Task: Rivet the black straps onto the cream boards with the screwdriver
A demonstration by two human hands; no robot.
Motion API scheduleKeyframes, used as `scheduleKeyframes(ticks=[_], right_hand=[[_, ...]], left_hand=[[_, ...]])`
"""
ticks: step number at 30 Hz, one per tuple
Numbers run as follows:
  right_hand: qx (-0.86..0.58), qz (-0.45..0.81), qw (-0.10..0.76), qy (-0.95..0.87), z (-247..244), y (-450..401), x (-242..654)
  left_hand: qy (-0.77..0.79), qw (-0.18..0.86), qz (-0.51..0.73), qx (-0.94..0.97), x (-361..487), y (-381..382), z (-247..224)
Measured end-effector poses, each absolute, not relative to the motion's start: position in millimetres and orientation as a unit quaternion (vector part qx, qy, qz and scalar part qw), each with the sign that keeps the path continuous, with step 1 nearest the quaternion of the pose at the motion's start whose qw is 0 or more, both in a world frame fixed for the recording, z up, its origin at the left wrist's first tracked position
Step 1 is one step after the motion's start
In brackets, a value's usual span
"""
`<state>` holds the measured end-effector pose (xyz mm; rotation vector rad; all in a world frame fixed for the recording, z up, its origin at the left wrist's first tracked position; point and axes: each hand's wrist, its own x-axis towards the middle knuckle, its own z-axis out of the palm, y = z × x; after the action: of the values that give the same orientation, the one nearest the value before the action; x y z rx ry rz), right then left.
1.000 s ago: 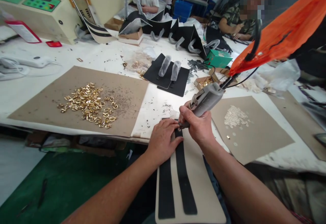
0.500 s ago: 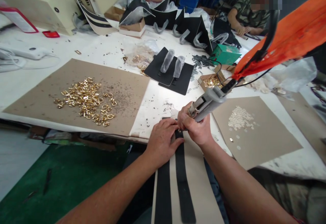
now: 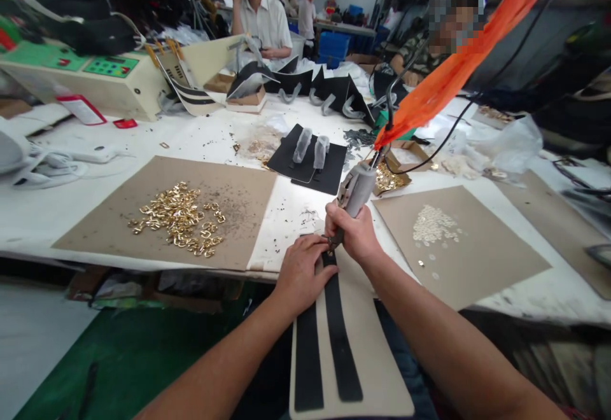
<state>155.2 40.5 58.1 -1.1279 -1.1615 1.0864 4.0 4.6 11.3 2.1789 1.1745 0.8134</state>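
Observation:
My right hand (image 3: 351, 229) is wrapped around a grey powered screwdriver (image 3: 357, 188), whose tip points down at the far end of a black strap (image 3: 340, 337). A small gold fitting shows there, partly hidden by fingers. The strap lies on a beige panel (image 3: 382, 369) beside a second black strap (image 3: 307, 363). My left hand (image 3: 303, 273) grips the far end of the strap and panel, thumb on the near side and fingertips close to the screwdriver tip. The panel slopes from the table edge toward my lap.
Gold buckles (image 3: 179, 213) lie piled on a brown sheet (image 3: 105, 216) at left. Small pale washers (image 3: 432, 226) rest on another sheet (image 3: 496, 261) at right. Black panels with wrapped handles (image 3: 286, 153) lie ahead. An orange sleeve (image 3: 443, 83) hangs over the screwdriver. Co-workers sit across the table.
My view has tilted upward, showing more of the room. The screwdriver stands more upright, its tip now visible at the strap end. My left hand keeps its hold.

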Motion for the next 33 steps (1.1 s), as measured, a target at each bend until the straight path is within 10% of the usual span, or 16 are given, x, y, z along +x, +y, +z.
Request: scheduleKeyframes(ticks=[7,25,33], right_hand=[[-0.414,0.505,0.691,-0.310,96.2,41.5,177.6],[-0.632,0.440,0.570,-0.286,31.6,-41.5,299.4],[-0.685,0.066,0.485,-0.540,25.0,-119.1,283.1]], left_hand=[[0.439,0.238,0.291,0.816,5.6,6.7,11.7],[0.381,0.173,0.243,0.875,6.5,27.5,7.5],[0.390,0.172,0.264,0.865,4.7,22.8,8.9]])
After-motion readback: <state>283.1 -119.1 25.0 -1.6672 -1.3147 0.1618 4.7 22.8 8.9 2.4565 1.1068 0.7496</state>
